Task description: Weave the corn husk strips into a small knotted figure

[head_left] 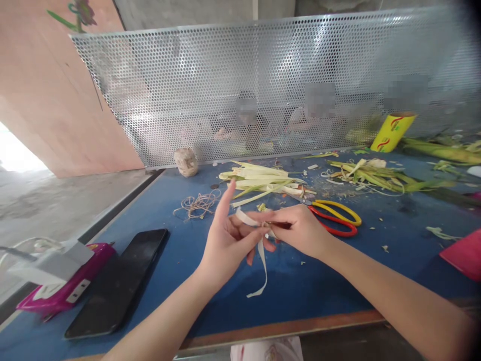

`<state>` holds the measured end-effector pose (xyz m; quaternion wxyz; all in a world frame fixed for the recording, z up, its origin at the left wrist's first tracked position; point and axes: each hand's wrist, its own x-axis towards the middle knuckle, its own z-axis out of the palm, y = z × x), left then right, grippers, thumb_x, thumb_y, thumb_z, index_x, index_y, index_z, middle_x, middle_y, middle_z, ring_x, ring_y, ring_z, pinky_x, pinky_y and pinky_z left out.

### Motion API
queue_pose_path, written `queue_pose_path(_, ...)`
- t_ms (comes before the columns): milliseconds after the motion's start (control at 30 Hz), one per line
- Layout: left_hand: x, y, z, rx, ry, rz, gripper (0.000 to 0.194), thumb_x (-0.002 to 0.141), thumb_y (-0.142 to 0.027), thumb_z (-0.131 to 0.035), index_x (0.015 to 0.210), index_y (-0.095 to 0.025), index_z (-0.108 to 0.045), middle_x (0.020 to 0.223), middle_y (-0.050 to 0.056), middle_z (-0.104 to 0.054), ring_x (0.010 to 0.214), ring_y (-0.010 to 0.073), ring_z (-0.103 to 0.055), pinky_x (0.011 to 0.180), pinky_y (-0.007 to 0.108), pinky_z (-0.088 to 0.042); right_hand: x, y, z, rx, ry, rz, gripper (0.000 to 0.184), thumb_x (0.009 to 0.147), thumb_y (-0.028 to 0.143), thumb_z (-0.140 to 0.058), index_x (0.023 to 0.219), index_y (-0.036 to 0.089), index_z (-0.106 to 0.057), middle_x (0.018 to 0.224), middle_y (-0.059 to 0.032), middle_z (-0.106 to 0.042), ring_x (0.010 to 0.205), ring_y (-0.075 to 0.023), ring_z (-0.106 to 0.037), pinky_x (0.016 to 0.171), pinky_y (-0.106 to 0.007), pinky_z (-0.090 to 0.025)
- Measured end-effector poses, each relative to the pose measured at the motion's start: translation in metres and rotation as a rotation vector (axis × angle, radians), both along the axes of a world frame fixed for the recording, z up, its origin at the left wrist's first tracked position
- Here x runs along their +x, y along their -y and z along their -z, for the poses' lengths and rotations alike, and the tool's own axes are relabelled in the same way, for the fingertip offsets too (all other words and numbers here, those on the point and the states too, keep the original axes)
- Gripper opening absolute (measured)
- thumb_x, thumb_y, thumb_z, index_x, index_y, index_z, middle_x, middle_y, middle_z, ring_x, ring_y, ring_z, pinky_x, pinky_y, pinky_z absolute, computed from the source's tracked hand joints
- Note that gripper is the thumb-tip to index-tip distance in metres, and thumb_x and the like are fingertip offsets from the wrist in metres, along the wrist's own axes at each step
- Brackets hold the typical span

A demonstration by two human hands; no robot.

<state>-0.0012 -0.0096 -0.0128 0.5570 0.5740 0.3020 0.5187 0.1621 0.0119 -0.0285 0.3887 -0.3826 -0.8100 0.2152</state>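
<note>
Your left hand (pixel 227 240), thumb pinched down and index raised, grips a thin pale flat strip (pixel 263 265) mid-table; your right hand (pixel 302 228) pinches it too. From there: red-and-yellow-handled metal scissors (pixel 319 204) at 3 o'clock, pale-green fibrous leaf pile (pixel 259 174) crowding 12, tangled brown twine (pixel 199 204) at 10, flat black phone (pixel 120 283) at 8. Blue tabletop (pixel 308 296); perforated silver metal screen (pixel 210 65) across 12.

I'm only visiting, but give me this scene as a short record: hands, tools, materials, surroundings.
Left hand: pinching a pale strip, one end hanging down
Right hand: fingertips closed on the same strip
Tool: scissors with red and yellow handles, beyond the right hand
Materials: pale leaf pile; tangled string
Surface: blue table
Near left: black phone
Backdrop: perforated metal screen
</note>
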Motion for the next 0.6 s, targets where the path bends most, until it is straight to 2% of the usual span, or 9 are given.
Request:
queue_pose_path(100, 0.0012, 0.0009, -0.0016, 0.016, 0.037, -0.116, 0.098, 0.071, -0.011, -0.065, 0.139, -0.037, 0.001, 0.123, 0.015, -0.055, 0.055, 0.0157, -0.067, 0.029, 0.016, -0.043, 0.0012, 0.0006, -0.0015, 0.102, -0.012, -0.026, 0.022, 0.079, 0.013, -0.052, 0.061, 0.015, -0.065, 0.049, 0.0023, -0.053, 0.046, -0.006, -0.043, 0.047, -0.016, -0.032)
queue_pose_path(167, 0.0007, 0.0007, -0.002, -0.002, 0.035, -0.114, 0.095, 0.073, -0.014, -0.064, 0.139, -0.037, 0.001, 0.127, 0.016, -0.051, 0.057, 0.0165, -0.067, 0.029, 0.017, -0.044, 0.0018, 0.0009, -0.0021, 0.158, -0.006, -0.03, 0.025, 0.08, 0.014, -0.052, 0.059, 0.015, -0.064, 0.049, 0.0022, -0.052, 0.047, -0.006, -0.042, 0.048, -0.017, -0.031)
queue_pose_path(267, -0.0006, -0.0007, -0.0014, -0.043, 0.028, -0.058, 0.092, 0.075, -0.019, -0.063, 0.139, -0.035, 0.001, 0.122, 0.016, -0.054, 0.056, 0.0175, -0.067, 0.027, 0.018, -0.043, 0.0015, 0.001, -0.0023, 0.198, 0.002, -0.029, 0.025, 0.079, 0.013, -0.052, 0.057, 0.014, -0.062, 0.049, 0.0026, -0.05, 0.046, -0.0057, -0.04, 0.048, -0.017, -0.03)
queue_pose_path(400, 0.0004, -0.0012, -0.0013, -0.103, 0.023, -0.054, 0.096, 0.072, -0.021, -0.066, 0.139, -0.033, 0.001, 0.118, 0.015, -0.056, 0.055, 0.0172, -0.066, 0.027, 0.019, -0.043, 0.0013, 0.0008, -0.0024, 0.16, 0.005, -0.014, 0.021, 0.078, 0.012, -0.053, 0.058, 0.015, -0.061, 0.047, 0.0045, -0.045, 0.045, -0.0049, -0.035, 0.045, -0.016, -0.027)
queue_pose_path(500, 0.0023, -0.0003, -0.0019, -0.104, 0.012, -0.086, 0.093, 0.069, -0.018, -0.068, 0.139, -0.03, -0.007, 0.11, 0.012, -0.059, 0.054, 0.0154, -0.065, 0.029, 0.019, -0.044, 0.002, 0.0005, -0.0029, 0.156, -0.022, -0.014, 0.02, 0.078, 0.015, -0.054, 0.06, 0.016, -0.063, 0.048, 0.0045, -0.046, 0.045, -0.0049, -0.035, 0.044, -0.016, -0.027)
queue_pose_path(600, 0.0026, -0.0007, -0.0016, -0.093, -0.023, -0.126, 0.091, 0.065, -0.016, -0.071, 0.137, -0.025, -0.016, 0.094, 0.006, -0.061, 0.048, 0.0115, -0.06, 0.029, 0.017, -0.042, 0.0029, -0.0002, -0.0027, 0.177, -0.025, -0.014, 0.02, 0.078, 0.015, -0.053, 0.062, 0.015, -0.064, 0.048, 0.0041, -0.046, 0.045, -0.0051, -0.036, 0.045, -0.016, -0.028)
